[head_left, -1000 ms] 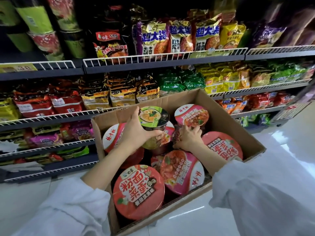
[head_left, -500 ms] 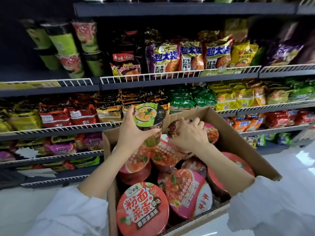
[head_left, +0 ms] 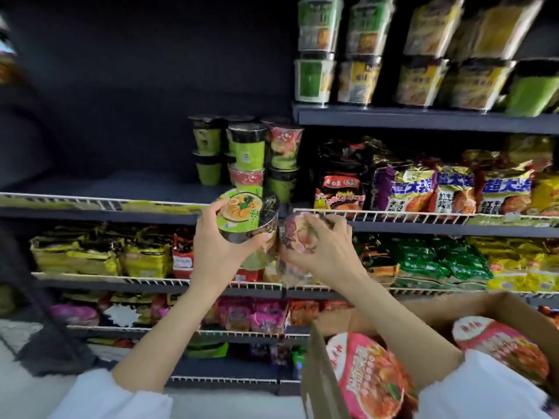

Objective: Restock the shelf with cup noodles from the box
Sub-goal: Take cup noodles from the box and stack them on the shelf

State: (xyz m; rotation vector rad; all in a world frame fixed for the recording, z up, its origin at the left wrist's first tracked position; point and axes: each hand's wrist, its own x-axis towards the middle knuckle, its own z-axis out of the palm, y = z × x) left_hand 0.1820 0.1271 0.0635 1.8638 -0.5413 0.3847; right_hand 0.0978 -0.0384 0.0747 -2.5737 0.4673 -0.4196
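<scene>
Left hand curled round a green-lidded cup noodle, thumb across the front, lid tilted toward the camera. Right hand gripping a pink-lidded cup noodle, fingers over the rim, just beside the green one, the two cups touching. Above and behind both hands, a dark shelf with stacked green and pink cups. Below the right hand, by the forearm, the cardboard box with pink bowls inside

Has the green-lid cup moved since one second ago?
Yes. The left hand has lifted the green-lid cup up out of the box to the level of the shelf rail.
</scene>
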